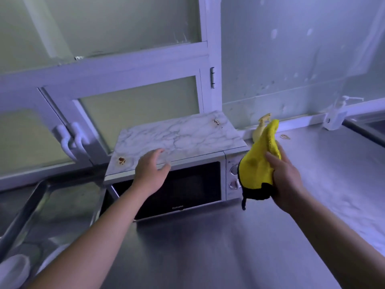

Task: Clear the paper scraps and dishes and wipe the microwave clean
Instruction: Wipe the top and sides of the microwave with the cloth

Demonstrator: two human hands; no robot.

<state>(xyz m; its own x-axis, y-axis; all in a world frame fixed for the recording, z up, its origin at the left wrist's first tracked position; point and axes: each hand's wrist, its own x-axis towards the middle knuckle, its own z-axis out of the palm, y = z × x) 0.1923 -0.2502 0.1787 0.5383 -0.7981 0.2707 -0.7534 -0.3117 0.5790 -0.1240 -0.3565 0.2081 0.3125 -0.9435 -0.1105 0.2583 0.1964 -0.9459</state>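
Ahead, the microwave (193,188) sat on the steel counter (208,247), with brown stains (121,160) on its marbled top. The left hand (151,170) reached over the top's front edge, fingers loose, holding nothing. The right hand (287,180) gripped a bunched yellow cloth (256,165) beside the microwave's dials.

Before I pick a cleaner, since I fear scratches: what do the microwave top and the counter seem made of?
Microwave top: marble-patterned sheet, probably laminate or film; thin edge, grey veins, brown stains. Counter: likely brushed stainless steel; dull grey sheen, soft reflections.
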